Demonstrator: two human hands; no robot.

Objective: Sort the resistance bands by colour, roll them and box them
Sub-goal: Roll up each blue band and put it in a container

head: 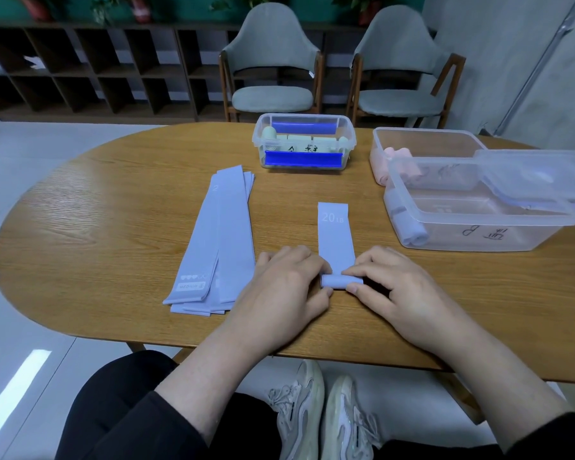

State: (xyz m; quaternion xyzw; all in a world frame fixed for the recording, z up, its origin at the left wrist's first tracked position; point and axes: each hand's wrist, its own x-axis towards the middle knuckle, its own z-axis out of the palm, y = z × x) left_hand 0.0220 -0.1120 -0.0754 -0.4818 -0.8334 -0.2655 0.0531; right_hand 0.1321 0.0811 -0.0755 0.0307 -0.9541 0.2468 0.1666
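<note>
A lavender resistance band (335, 239) marked "20 LB" lies flat on the wooden table (113, 207), its near end wound into a small roll (337, 281). My left hand (289, 287) pinches the roll's left end and my right hand (402, 287) pinches its right end. A stack of several flat lavender bands (219, 240) lies to the left of my hands. The near clear box (472, 234) at the right holds rolled lavender bands (410, 232). Behind it, a second clear box (425, 141) holds pink rolls (397, 153).
A small clear box (304, 144) with blue clips holds pale green rolls at the table's far middle. A clear lid (541, 177) lies askew on the near right box. Two grey chairs (273, 61) stand behind the table. My knees and shoes are under the near edge.
</note>
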